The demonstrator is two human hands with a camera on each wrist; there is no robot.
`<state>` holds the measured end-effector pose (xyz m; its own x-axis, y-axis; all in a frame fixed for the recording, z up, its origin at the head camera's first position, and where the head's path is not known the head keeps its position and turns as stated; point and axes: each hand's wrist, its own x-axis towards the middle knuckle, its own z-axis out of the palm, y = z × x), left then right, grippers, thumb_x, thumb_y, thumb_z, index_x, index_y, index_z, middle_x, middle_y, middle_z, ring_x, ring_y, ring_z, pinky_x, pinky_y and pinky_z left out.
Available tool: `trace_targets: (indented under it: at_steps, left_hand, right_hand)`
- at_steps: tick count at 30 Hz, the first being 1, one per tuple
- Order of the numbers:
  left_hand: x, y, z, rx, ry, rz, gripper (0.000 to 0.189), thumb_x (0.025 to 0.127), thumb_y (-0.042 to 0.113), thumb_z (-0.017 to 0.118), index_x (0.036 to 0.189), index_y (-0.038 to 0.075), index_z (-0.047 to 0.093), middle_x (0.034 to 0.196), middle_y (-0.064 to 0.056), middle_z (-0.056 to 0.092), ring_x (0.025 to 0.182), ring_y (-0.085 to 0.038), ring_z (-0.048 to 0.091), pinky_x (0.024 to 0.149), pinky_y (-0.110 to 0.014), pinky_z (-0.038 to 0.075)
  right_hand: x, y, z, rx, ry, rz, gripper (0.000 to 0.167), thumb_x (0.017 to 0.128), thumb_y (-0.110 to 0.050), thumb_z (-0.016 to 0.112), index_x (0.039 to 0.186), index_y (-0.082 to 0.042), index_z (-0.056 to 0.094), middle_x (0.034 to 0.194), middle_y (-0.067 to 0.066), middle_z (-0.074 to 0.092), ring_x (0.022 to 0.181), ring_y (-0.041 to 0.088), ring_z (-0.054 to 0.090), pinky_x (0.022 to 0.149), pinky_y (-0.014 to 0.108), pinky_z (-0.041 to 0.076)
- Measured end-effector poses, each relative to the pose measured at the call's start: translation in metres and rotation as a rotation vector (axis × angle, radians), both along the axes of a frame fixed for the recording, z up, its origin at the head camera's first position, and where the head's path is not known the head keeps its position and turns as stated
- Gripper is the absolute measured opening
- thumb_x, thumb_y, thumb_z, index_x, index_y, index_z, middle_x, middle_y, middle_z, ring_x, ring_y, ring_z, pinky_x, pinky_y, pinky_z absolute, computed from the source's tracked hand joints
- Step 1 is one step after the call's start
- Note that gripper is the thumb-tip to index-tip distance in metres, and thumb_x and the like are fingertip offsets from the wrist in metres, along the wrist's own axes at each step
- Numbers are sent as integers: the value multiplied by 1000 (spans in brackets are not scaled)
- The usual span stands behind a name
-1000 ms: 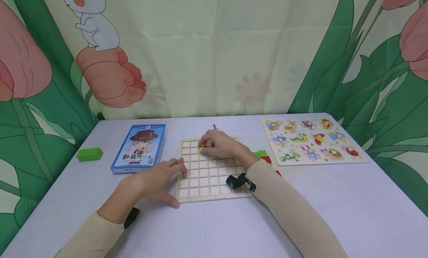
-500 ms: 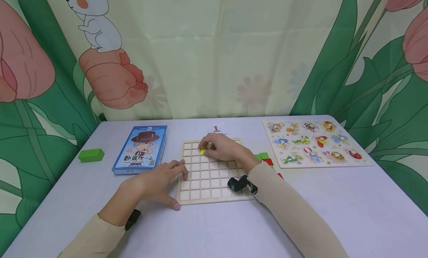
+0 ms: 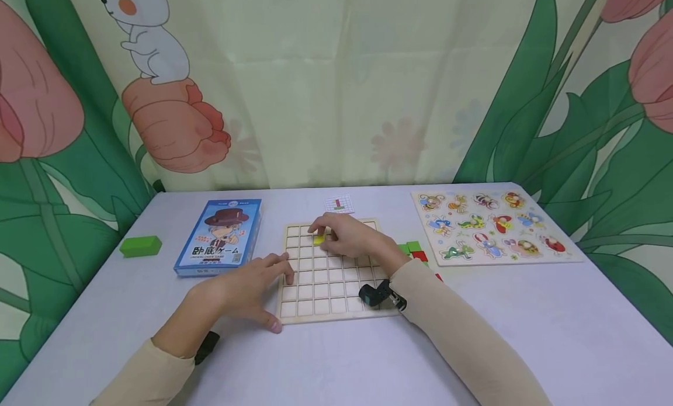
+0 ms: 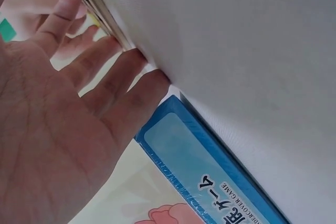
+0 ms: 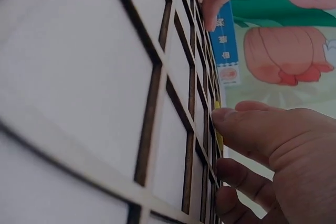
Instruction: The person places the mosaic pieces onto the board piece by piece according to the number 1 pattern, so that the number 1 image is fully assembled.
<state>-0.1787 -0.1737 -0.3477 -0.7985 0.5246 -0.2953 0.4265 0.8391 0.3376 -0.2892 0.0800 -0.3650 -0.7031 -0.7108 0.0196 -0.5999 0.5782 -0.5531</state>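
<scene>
A wooden grid board (image 3: 336, 319) lies on the white table. One small yellow block (image 3: 319, 240) sits in a cell near its far left corner. Over it is my right hand (image 3: 349, 236), with index finger and thumb spread to either side of the block. In the right wrist view the thumb (image 5: 247, 127) covers part of the yellow block (image 5: 219, 139); whether it touches is unclear. My left hand (image 3: 242, 289) rests at the board's left edge, fingertips on the frame and thumb at the near corner. The left wrist view shows its fingers (image 4: 113, 85) extended, holding nothing.
A blue game box (image 3: 218, 236) lies left of the board, with a green block (image 3: 141, 246) farther left. Green and red blocks (image 3: 413, 246) lie right of the board, partly behind my right arm. Beyond are a small pattern card (image 3: 339, 204) and an insect puzzle board (image 3: 489, 228).
My right index finger and thumb have spread apart, and more of the yellow block shows in its cell. The left hand has stayed at the board's edge.
</scene>
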Motion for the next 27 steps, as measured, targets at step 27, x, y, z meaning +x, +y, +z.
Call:
trace_targets:
  at_steps: [27]
  left_hand:
    - [0,-2,-3,8,6,-8,69,66,56,91,117,34,50,166,-10,31,142,-36,43,111,-55,42]
  right_hand:
    - [25,55,33,-28,84,75,34,97,-14,70,131,-12,66,130,4,63,96,15,62,85,40,55]
